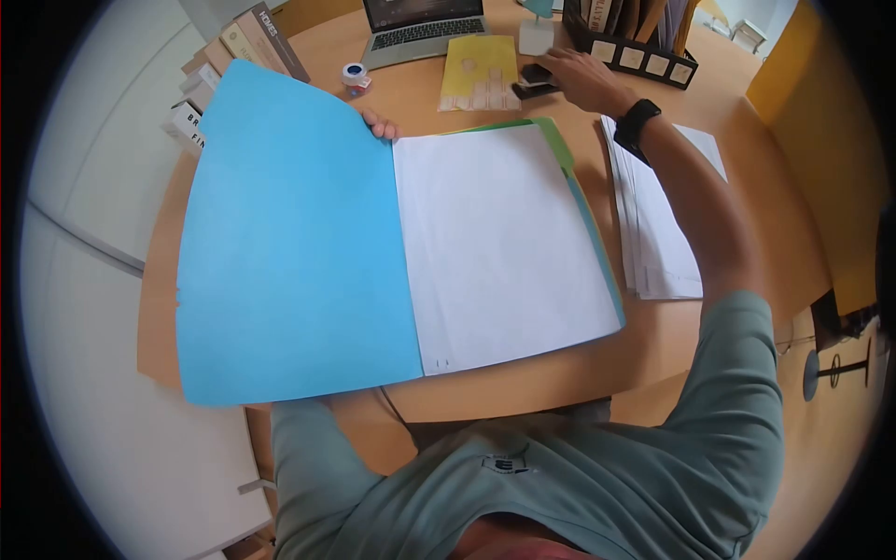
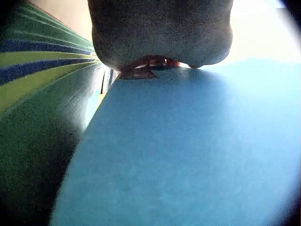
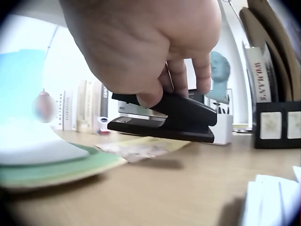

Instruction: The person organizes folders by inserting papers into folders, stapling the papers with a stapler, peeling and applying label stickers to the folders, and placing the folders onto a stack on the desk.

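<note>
Blue folder (image 1: 299, 233) open at left, white papers (image 1: 509, 243) inside; left hand (image 1: 380, 123), fingers curled, grips folder's upper edge. Right hand (image 1: 588, 82) clamps black stapler (image 3: 188, 117), raised off desk (image 1: 784, 224) beyond papers. I'd hold folder steady, keep stapler level and square papers before any pressing. My count: one open folder, one laptop (image 1: 425, 33), one stapler, one file organiser (image 3: 277, 106) bearing four labels (image 1: 631, 58).
</note>
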Available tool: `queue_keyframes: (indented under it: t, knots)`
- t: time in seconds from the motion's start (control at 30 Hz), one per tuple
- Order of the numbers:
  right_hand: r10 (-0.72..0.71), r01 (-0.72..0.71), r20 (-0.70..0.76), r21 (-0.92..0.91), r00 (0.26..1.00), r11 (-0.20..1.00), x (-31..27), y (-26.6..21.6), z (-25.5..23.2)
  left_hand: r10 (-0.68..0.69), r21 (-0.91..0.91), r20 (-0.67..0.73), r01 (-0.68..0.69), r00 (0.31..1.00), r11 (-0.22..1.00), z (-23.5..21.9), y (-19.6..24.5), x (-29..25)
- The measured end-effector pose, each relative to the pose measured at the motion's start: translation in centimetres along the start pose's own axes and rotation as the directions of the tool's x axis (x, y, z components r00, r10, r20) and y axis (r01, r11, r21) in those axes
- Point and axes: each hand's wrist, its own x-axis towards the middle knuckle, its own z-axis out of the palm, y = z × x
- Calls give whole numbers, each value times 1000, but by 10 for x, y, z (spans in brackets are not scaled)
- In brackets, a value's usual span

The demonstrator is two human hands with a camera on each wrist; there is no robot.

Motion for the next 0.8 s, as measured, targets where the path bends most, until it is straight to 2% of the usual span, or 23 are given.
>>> queue_keyframes:
  t: [0.1, 0.2, 0.3, 0.37, 0.47, 0.63, 0.7, 0.77, 0.8]
  knots:
    - [-19, 16, 41, 83, 999, 996, 16, -49, -19, 9, 8, -33, -9, 999, 1000, 16, 1, 5]
    - [-110, 110, 16, 6, 994, 994, 28, -80, -14, 4, -24, -22, -4, 1000, 1000, 21, 1, 11]
    - [-112, 112, 76, 3, 991, 994, 31, -99, -20, 5, 8, -60, -5, 998, 1000, 32, 4, 11]
    - [-134, 133, 95, 18, 986, 991, 32, -105, -15, 8, 28, -86, -6, 996, 1000, 36, 8, 10]
    - [-162, 154, 121, 69, 979, 986, 33, -104, -7, -30, 45, -37, 32, 999, 998, 24, 11, 13]
    - [-160, 143, 143, 121, 977, 982, 27, -108, -15, -11, 10, 3, 11, 1000, 1000, 4, 7, 10]
    - [-136, 117, 251, 90, 958, 989, 28, -114, -28, -11, 26, -2, 11, 1000, 1000, 8, 7, 10]
    - [-128, 108, 317, 81, 940, 991, 28, -118, -31, -22, 72, -26, 24, 999, 997, 33, 11, 13]
    - [-134, 111, 330, 88, 934, 990, 28, -119, -29, -18, 60, -17, 19, 1000, 998, 21, 10, 11]
